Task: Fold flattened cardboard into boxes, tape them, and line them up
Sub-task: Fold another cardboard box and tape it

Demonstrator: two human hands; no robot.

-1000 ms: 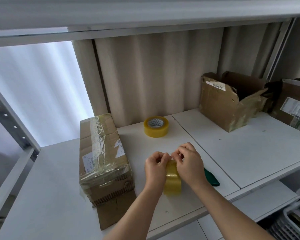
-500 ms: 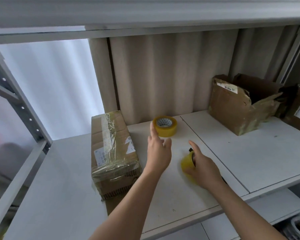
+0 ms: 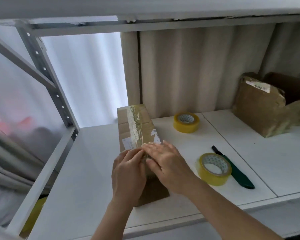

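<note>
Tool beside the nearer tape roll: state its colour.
Dark green handle with a black tip, seen in the head view: the tool lies behind the tape roll.

Brown box (image 3: 137,125) under the hands, clear glossy tape, white labels. Two yellow tape rolls (image 3: 214,168) right of hands, cores white with grey print. Dark green knife (image 3: 239,175) beside the nearer roll; shelf (image 3: 87,170) white.

White shelf board (image 3: 97,170) carries: taped cardboard box (image 3: 137,129), 2 yellow tape rolls (image 3: 186,122) (image 3: 214,168), green-handled cutter (image 3: 239,175), torn open box (image 3: 263,108) at rt.

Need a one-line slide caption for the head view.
Both hands, left hand and right hand, press on the near end of a taped cardboard box; two tape rolls lie alongside.
</note>
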